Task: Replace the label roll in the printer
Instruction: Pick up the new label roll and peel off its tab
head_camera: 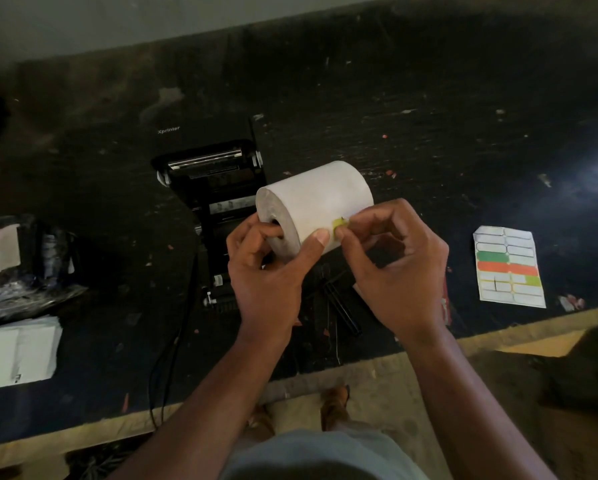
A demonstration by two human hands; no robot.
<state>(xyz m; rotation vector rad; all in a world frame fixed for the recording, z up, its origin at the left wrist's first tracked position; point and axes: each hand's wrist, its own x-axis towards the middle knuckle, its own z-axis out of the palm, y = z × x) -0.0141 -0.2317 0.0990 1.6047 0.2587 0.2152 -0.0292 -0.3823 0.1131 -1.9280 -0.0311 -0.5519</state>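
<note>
Left hand (pixel 268 271) grips white label roll (pixel 316 206) at frame center, fingers (pixel 273 232) curled into the core, thumb on the paper. Right hand (pixel 396 261) pinches a small yellow-green sticker tab (pixel 339 223) on the roll. Open black Xprinter printer (pixel 214 181) sits on dark surface (pixel 429 133) at 10 o'clock of the roll. Colored label sheet (pixel 508 268) at 3 o'clock.

The one readable word is "Xprinter", in small pale letters on the dark lid of the printer (pixel 207 174), just behind its open paper bay. Marks on the white sheets (pixel 16 351) left of the printer are too small to read.
</note>
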